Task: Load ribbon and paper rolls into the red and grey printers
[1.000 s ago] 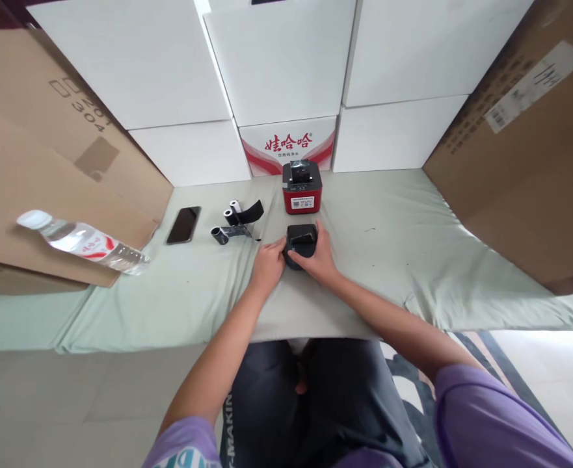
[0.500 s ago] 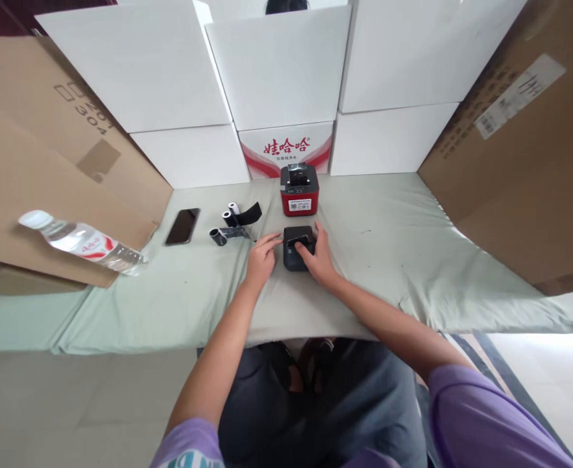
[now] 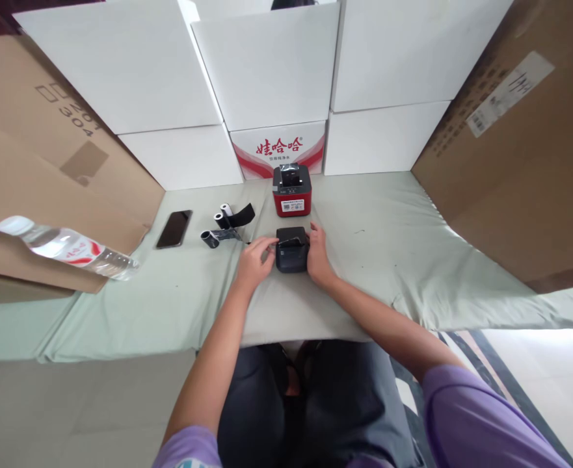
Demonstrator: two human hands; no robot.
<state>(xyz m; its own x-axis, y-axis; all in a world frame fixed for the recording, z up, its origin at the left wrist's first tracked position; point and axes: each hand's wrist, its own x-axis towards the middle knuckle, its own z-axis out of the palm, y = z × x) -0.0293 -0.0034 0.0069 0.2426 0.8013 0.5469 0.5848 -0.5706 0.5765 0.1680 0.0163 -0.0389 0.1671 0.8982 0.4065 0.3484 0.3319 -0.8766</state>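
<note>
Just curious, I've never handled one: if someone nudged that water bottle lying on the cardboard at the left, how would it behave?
The water bottle lies on its side on a sloping cardboard flap, so it would probably roll easily. It looks full of clear water, so likely fairly heavy for its size. Its thin plastic probably dents under a firm squeeze rather than breaking.

Person seen from above: short purple sleeves [image 3: 481, 422] at the lower frame corners, bare forearms, dark trousers [image 3: 325, 403] at bottom centre.
</note>
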